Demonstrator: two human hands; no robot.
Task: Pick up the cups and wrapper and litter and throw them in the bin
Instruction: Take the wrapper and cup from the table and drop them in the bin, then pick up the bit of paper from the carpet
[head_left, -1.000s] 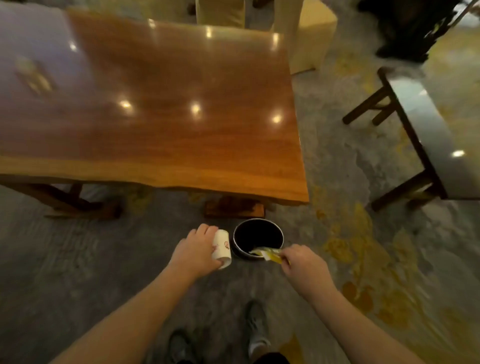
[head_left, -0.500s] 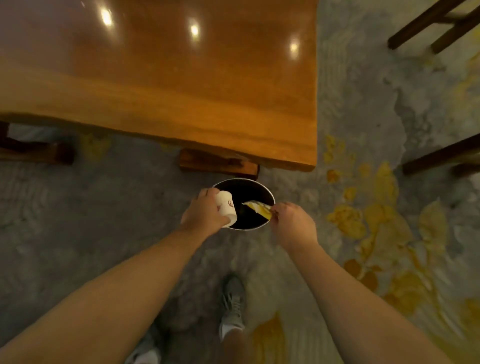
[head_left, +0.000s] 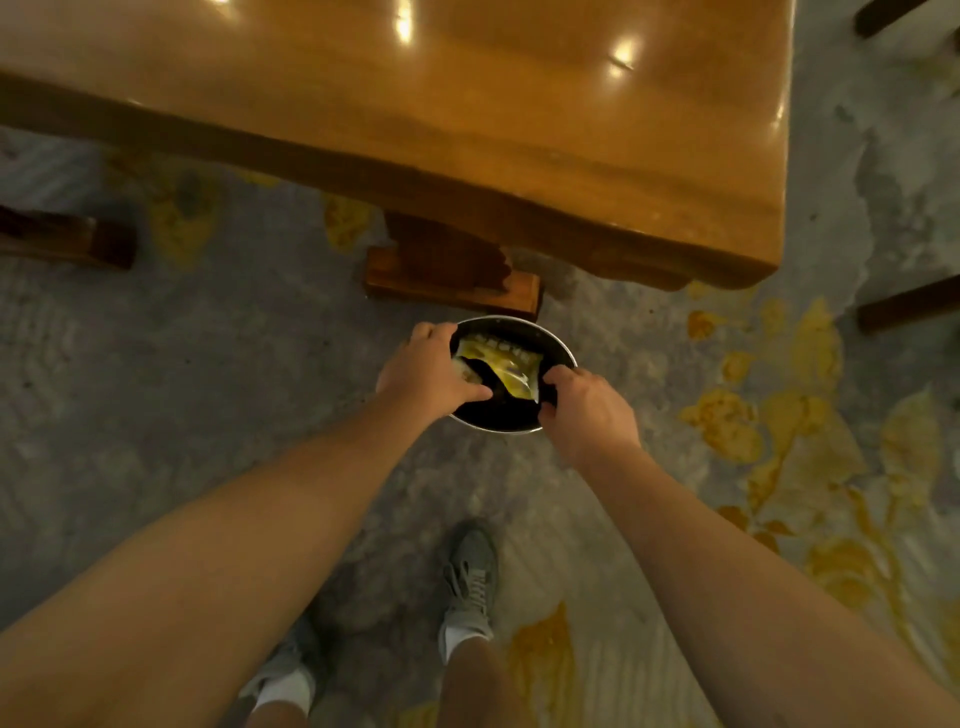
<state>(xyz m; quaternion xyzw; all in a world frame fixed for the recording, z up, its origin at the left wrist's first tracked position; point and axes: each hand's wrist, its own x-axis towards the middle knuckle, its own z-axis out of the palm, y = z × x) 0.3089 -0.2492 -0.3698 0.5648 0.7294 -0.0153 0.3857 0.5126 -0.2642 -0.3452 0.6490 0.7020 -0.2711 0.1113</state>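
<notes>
Grey patterned carpet (head_left: 182, 395) with yellow leaf shapes covers the floor; nearest the camera stand the person's grey laced shoes (head_left: 470, 577).

Both bare forearms reach forward to the bin (head_left: 563, 353), a small round container with a bright metal rim and dark interior, set on the carpet just before the table foot (head_left: 452, 275). Left hand (head_left: 428, 371) is over the near-left part of the rim, fingers curled; a sliver of pale material shows beneath it, possibly a cup, but what it has hold of cannot be confirmed. Right hand (head_left: 589, 410) sits at the near-right rim, fingers bent inward; whether it grips anything cannot be told.

Wrapper (head_left: 501, 366), yellow with a glossy, crinkled film surface, lies across the bin's mouth between the two hands, seemingly inside the rim. Judged light, limp and slippery; a pinch at a corner or edge would serve best, and it may catch on the rim rather than drop.

Beyond, the wooden table (head_left: 467, 114) shows a thick, polished slab with an irregular edge and lamp reflections.
</notes>
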